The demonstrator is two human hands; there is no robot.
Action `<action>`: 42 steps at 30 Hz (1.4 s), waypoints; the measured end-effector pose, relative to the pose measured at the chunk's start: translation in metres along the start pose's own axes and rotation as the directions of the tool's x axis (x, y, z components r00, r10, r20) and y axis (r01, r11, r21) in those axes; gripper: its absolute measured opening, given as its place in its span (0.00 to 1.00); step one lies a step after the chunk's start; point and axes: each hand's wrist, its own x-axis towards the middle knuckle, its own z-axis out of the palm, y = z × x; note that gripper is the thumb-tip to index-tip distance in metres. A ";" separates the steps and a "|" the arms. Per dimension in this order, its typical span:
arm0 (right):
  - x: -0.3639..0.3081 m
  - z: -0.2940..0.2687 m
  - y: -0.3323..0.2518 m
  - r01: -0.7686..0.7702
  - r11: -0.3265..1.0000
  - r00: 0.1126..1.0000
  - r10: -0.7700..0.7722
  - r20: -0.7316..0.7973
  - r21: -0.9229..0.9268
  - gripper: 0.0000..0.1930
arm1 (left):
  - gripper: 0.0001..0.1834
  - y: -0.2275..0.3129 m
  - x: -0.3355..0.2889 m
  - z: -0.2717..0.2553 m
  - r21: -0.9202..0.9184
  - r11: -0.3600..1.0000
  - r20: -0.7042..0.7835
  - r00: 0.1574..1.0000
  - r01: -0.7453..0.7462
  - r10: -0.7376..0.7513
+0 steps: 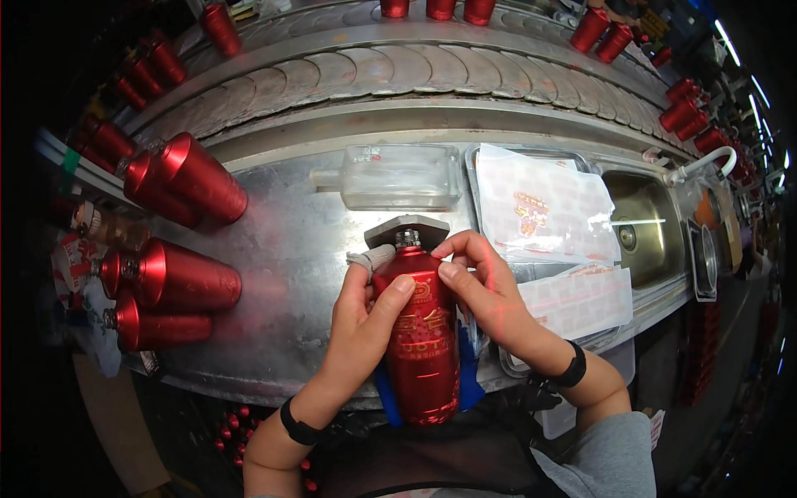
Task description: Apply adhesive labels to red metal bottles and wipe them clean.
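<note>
a red bottle (422, 365) sits on the wearer's side of a clear bottle (403, 178); printed sheets (573, 199) lie right of that. left hand (361, 311) clasps the red bottle's shoulder; right hand (490, 295) touches opposite, grip impossible to tell. light, even thumb pressure should protect the gold print (422, 322).

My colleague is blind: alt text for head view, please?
Left hand holds a red bottle at a metal worktop; right hand touches the bottle's shoulder. Beyond lies a clear bottle, with printed sheets and a sink at right, other red bottles at left.
</note>
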 end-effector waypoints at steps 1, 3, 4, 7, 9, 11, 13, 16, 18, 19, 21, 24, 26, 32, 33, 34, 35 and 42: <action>0.000 0.000 0.000 0.000 1.000 1.000 0.000 -0.001 0.000 0.11 | 0.27 0.000 0.001 0.001 0.000 1.000 0.001 1.000 0.000 0.000; 0.000 0.001 -0.001 -0.001 1.000 1.000 0.001 -0.001 0.017 0.11 | 0.27 -0.001 0.001 0.003 0.033 0.999 -0.018 1.000 -0.012 0.012; 0.000 0.003 -0.001 0.000 1.000 1.000 0.000 0.000 0.016 0.11 | 0.27 -0.001 0.001 0.003 0.033 0.999 -0.019 1.000 -0.013 0.013; 0.001 0.006 -0.002 0.062 0.998 0.998 -0.062 -0.013 0.012 0.13 | 0.27 -0.002 0.002 0.004 0.049 0.999 -0.011 1.000 -0.011 0.012; 0.001 0.006 -0.001 0.088 0.993 0.996 -0.090 -0.021 -0.073 0.16 | 0.26 -0.001 0.001 0.006 0.031 0.999 -0.015 0.999 -0.044 0.045; 0.000 0.006 -0.001 0.068 0.996 0.997 -0.069 -0.017 -0.058 0.17 | 0.26 -0.004 0.000 0.005 0.039 0.998 -0.024 0.998 -0.054 0.055; 0.001 0.006 -0.003 0.049 0.998 0.999 -0.049 -0.010 -0.042 0.18 | 0.25 -0.005 0.000 0.002 0.049 0.997 -0.036 0.997 -0.065 0.067; 0.000 0.007 -0.003 0.024 0.999 1.000 -0.024 -0.014 -0.032 0.18 | 0.24 -0.005 0.000 0.001 0.059 0.998 -0.019 0.999 -0.037 0.038; -0.001 0.006 0.000 0.054 0.989 0.998 -0.059 -0.031 -0.136 0.15 | 0.25 0.000 0.000 0.007 0.077 0.994 -0.003 0.997 -0.072 0.072; -0.002 0.006 0.001 0.051 0.989 0.998 -0.056 -0.032 -0.137 0.15 | 0.25 0.000 0.000 0.006 0.075 0.995 -0.003 0.998 -0.069 0.070; -0.002 0.006 0.001 0.075 0.987 0.997 -0.078 -0.012 -0.142 0.15 | 0.25 -0.002 0.000 0.002 0.061 0.995 0.030 0.996 -0.084 0.083; -0.006 0.002 -0.003 -0.056 0.998 0.998 0.056 0.005 0.022 0.19 | 0.28 -0.009 -0.003 -0.008 -0.025 1.000 0.027 1.000 0.004 -0.004; -0.015 0.000 -0.004 -0.073 0.996 0.997 0.072 0.012 0.043 0.22 | 0.32 -0.014 -0.014 -0.013 -0.062 0.998 0.020 0.999 0.028 -0.027; -0.040 -0.002 0.007 -0.002 0.996 0.997 0.009 0.072 -0.090 0.41 | 0.46 -0.016 -0.038 -0.020 -0.002 0.996 0.166 0.982 0.089 -0.088; -0.041 -0.002 0.007 0.014 0.990 0.996 0.000 0.091 -0.143 0.45 | 0.49 -0.017 -0.038 -0.021 0.021 0.996 0.192 0.977 0.088 -0.090; -0.040 -0.002 0.008 -0.015 0.994 0.996 0.024 0.090 -0.107 0.47 | 0.49 -0.017 -0.037 -0.022 0.020 0.996 0.193 0.977 0.089 -0.092; -0.040 -0.002 0.009 -0.014 0.994 0.995 0.024 0.094 -0.107 0.47 | 0.49 -0.017 -0.038 -0.023 0.025 0.995 0.198 0.976 0.092 -0.096; -0.039 -0.002 0.006 -0.009 0.992 0.995 0.021 0.100 -0.126 0.45 | 0.48 -0.017 -0.039 -0.024 0.044 0.997 0.192 0.978 0.071 -0.078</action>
